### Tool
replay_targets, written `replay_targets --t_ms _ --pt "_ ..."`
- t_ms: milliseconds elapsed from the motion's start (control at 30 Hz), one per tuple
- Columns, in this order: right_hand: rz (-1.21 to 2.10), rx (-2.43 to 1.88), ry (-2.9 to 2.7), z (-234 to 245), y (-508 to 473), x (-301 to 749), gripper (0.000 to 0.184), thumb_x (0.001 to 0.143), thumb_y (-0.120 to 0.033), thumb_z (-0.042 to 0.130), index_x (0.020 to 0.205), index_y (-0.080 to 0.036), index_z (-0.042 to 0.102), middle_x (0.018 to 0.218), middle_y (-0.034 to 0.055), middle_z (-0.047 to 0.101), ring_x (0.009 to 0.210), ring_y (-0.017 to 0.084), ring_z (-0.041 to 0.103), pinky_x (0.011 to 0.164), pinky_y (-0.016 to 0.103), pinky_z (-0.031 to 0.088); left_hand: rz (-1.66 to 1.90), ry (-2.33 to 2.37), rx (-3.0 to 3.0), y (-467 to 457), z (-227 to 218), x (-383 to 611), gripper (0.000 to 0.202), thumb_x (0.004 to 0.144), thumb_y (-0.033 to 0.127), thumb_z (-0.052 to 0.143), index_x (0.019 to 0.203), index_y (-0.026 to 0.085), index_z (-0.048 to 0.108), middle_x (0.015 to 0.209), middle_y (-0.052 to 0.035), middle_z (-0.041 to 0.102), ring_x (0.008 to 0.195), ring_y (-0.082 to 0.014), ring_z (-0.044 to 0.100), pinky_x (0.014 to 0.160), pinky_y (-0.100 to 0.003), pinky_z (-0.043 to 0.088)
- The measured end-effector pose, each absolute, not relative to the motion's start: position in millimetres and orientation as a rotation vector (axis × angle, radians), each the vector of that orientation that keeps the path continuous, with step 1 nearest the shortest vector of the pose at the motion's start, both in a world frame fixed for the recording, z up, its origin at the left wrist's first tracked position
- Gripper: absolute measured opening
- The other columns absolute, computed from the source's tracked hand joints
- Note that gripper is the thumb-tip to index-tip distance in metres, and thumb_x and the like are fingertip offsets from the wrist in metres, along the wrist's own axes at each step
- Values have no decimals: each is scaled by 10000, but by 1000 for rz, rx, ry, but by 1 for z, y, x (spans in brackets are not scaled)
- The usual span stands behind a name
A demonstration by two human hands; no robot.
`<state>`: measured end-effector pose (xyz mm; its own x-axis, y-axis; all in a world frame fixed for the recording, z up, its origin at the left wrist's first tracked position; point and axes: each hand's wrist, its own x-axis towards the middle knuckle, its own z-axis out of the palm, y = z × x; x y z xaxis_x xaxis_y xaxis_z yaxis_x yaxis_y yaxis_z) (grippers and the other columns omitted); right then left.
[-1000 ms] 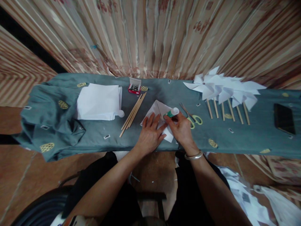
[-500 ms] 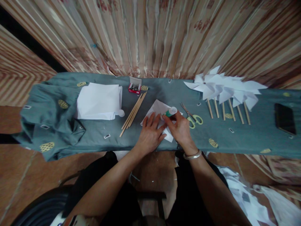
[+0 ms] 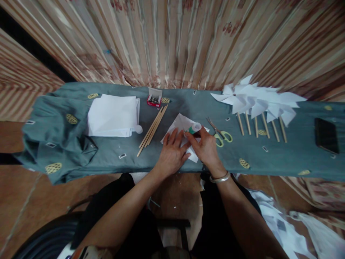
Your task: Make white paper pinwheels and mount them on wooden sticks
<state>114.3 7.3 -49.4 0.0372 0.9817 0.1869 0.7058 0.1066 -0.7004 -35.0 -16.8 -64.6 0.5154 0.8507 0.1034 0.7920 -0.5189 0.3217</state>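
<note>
Right hand (image 3: 207,148): is drawing the glue stick (image 3: 194,128) leftward and slightly nearer across the folded paper square (image 3: 181,124); over the last second the stick's pale end is shifting from beside the scissors (image 3: 220,135) toward the paper's centre fold, and the gap to the scissors' blades is widening.

Glue stick: is tilting lower against the paper, its green band now lying closer to the left hand's (image 3: 172,153) fingertips (image 3: 180,138) than a second ago.

Right wrist: is sliding a little left with the stick, the bangle (image 3: 220,178) following.

Paper square: more of its right corner is showing past the right hand's grip.
</note>
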Motion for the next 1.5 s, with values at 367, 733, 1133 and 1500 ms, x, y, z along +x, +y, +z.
replay_targets --t_ms 367,733,1133,1500 --pt "487 -1612 -1791 -51 7 114 288 886 -465 555 918 -183 608 832 116 727 804 262 688 714 369 514 364 1388 2538 -17 -66 -35 429 919 399 570 1308 219 599 1513 -175 424 1451 -402 292 1146 -606 273" --pt "381 -1569 -1879 -57 7 116 307 916 -460 523 973 -171 606 837 114 710 805 260 673 708 370 517 380 1396 2559 -17 -70 -35 438 916 399 580 1316 220 596 1508 -188 431 1444 -410 306 1138 -612 284" --pt "389 -1541 -1917 -58 7 118 335 933 -460 501 1034 -160 609 890 125 701 839 272 671 745 404 529 400 1400 2569 -16 -72 -35 458 915 420 577 1325 215 587 1524 -185 411 1447 -398 305 1143 -599 279" --pt "360 -1528 -1938 -61 6 119 368 948 -479 466 1056 -159 610 920 146 698 857 288 671 761 437 538 383 1404 2557 -16 -70 -35 436 912 402 584 1310 225 600 1530 -177 408 1450 -391 302 1142 -605 281"
